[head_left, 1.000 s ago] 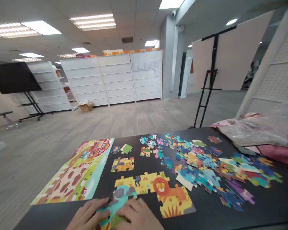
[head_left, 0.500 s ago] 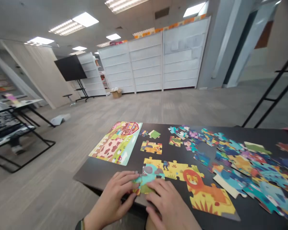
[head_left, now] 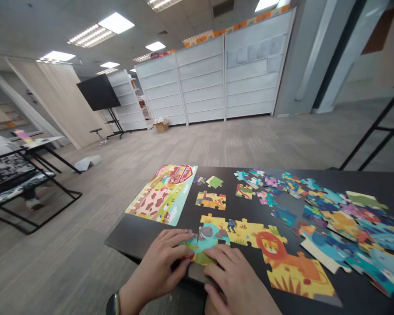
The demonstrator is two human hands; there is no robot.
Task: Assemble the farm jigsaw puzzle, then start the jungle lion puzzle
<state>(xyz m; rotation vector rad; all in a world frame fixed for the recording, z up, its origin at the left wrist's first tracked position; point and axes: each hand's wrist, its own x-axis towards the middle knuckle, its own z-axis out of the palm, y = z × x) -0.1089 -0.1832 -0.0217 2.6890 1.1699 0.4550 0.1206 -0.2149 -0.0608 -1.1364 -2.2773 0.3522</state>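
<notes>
My left hand [head_left: 164,260] is closed on a turquoise and green puzzle piece [head_left: 193,241], mostly covered by the fingers, at the left end of a joined puzzle. This piece lies against the hippo section [head_left: 207,234]; whether the tabs are fully locked I cannot tell. My right hand [head_left: 233,275] lies over the hippo section's lower edge, fingers stretched across it and thumb apart near the table edge. Rightward the joined yellow strip [head_left: 248,229] runs on to the orange lion section [head_left: 295,267].
A farm picture sheet [head_left: 159,197] lies on the black table [head_left: 134,238] at the left. Joined leopard pieces [head_left: 211,200] and a green piece [head_left: 214,182] sit behind the puzzle. Many loose pieces [head_left: 344,223] cover the right side. A seated person is partly visible far left.
The view has shifted slightly, so the table and puzzle appear a little further right. Both hands stay at the same joint, and the left fingers have edged slightly over the piece.
</notes>
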